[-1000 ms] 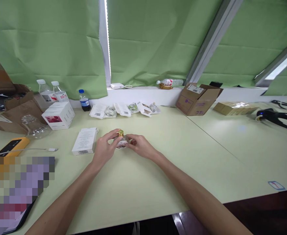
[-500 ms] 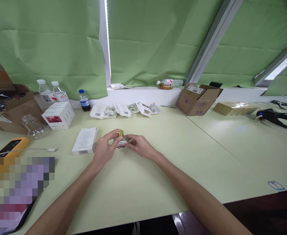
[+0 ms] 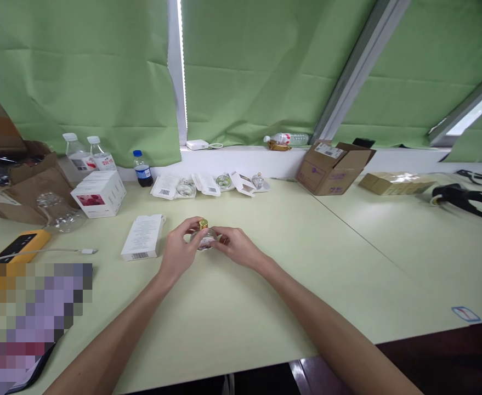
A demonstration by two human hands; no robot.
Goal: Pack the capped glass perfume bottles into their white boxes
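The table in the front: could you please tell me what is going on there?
A person holds a small bottle between the left hand and the right hand. The bottle is upright over the table, with its gold cap on top. A white box lies flat, left of the left hand. Farther back, near the wall, stands a brown cardboard box with its flaps open.

White light glares beside the green blinds (image 3: 273,71), with lower left pixelated.

Brown carton (image 3: 321,174) at right — blue-capped bottle (image 3: 143,173) standing at left.
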